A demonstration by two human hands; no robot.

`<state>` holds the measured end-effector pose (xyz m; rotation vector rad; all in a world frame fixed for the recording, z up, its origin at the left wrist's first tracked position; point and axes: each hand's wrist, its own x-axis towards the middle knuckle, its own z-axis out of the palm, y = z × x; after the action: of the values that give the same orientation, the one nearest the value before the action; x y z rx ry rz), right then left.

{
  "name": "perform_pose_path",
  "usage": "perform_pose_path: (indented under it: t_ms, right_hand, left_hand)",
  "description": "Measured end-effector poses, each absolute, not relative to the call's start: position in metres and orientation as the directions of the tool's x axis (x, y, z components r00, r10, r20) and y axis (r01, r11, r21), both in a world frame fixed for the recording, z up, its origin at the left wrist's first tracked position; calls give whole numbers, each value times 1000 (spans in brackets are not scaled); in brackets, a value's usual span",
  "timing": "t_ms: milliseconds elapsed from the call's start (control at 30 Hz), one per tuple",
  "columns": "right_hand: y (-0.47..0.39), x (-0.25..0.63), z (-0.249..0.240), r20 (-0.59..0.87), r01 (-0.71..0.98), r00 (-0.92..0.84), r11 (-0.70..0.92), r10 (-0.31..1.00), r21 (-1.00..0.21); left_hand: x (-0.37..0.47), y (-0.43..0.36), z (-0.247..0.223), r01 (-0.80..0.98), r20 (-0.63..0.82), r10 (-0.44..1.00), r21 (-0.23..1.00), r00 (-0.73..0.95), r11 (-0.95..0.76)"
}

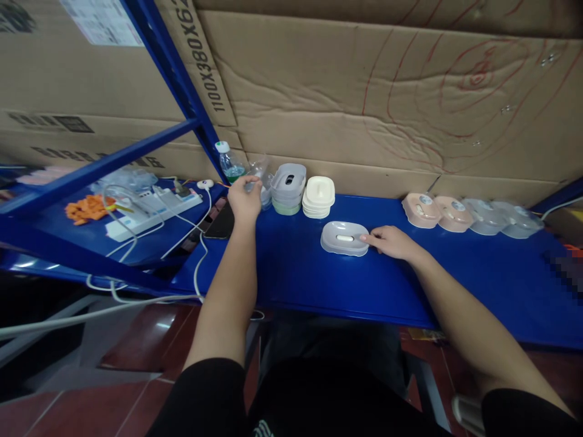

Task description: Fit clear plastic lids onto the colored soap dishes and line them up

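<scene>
A grey oval lid (334, 233) with a small white piece (345, 238) in its middle lies on the blue table. My right hand (390, 241) grips its right edge between thumb and fingers. Farther left, my left hand (246, 195) is raised beside a clear plastic bag (259, 167), its fingers curled together; what they hold, if anything, is too small to name. Just right of that hand stands a stack of grey and green containers (288, 182), and next to it a stack of cream lids (319, 197).
Two pink containers (421, 209) and two grey ones (486, 216) line the back right. A bottle (231, 164), phone (220, 221), power strip (155, 212), cables and orange pieces (88, 208) are at left, near a blue frame post (182, 79).
</scene>
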<state>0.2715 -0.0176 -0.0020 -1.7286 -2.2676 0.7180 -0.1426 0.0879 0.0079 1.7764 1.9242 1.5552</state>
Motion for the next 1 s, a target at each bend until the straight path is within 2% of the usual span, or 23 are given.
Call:
perform_pose_path:
  t_ms: [133, 200, 267, 333, 400, 500, 567, 633, 733, 833, 900, 1000]
  right_hand:
    - [-18, 271, -3, -115, 869, -274, 194, 955, -455]
    - [-17, 271, -4, -39, 880, -236, 196, 971, -432]
    - [-16, 271, -5, 86, 868, -183, 202, 979, -453]
    - [-16, 270, -5, 204, 812, -134, 225, 970, -539]
    - [-18, 269, -5, 276, 711, -106, 267, 955, -650]
    - [-22, 266, -3, 313, 550, -137, 335, 940, -765]
    - [-24, 264, -1, 315, 506, -162, 353, 935, -787]
    - [-26, 263, 1, 300, 520, -154, 336, 941, -785]
    - [-26, 263, 3, 231, 551, -110, 253, 967, -795]
    - [-25, 262, 4, 105, 555, -105, 146, 989, -819]
    - [-24, 260, 2, 7, 574, -131, 82, 991, -815]
    - [-23, 256, -1, -122, 610, -154, -2, 980, -792]
  left_hand:
    - [-127, 80, 20, 564, 697, 603, 697, -388, -442]
    - [-112, 72, 26, 495, 752, 552, 656, -359, -570]
    - [-95, 61, 30, 397, 775, 563, 631, -287, -666]
    - [-76, 48, 32, 252, 752, 637, 658, -168, -710]
    - [-57, 34, 30, 140, 706, 707, 697, 34, -703]
    - [-34, 19, 24, 35, 608, 719, 754, 337, -655]
    - [-23, 14, 18, 18, 539, 710, 791, 454, -612]
    - [-16, 15, 12, 49, 487, 727, 815, 484, -578]
    - [-14, 19, 5, 184, 452, 779, 802, 435, -568]
    - [-15, 19, 2, 435, 403, 812, 696, 422, -571]
    - [-13, 15, 3, 586, 308, 840, 608, 447, -535]
    - [-9, 8, 5, 701, 154, 869, 534, 470, -474]
